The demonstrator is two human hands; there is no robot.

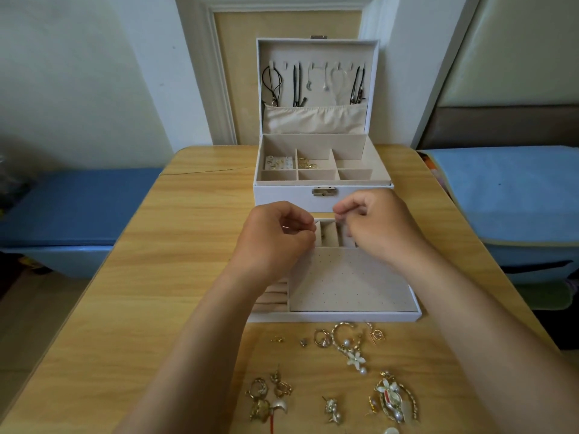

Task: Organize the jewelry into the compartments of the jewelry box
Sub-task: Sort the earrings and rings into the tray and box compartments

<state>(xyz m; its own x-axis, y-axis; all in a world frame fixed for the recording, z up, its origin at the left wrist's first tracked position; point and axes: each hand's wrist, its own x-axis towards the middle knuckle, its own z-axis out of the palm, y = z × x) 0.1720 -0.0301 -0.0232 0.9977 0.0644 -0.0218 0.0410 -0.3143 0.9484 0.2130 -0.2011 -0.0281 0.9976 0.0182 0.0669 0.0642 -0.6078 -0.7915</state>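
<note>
Open worktop [188, 245] stretches at 9 o'clock; the drawer [335, 317] edge sits just beyond loose earrings [354, 349] at 6. Left hand [275, 242] and right hand [379, 227] hover over it, fingertips pinched, on what I can't tell.

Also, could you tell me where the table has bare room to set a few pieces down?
The table is bare left of the jewelry box and its pulled-out drawer, with a narrower strip on their right. The near edge before the drawer is crowded with loose earrings.
</note>
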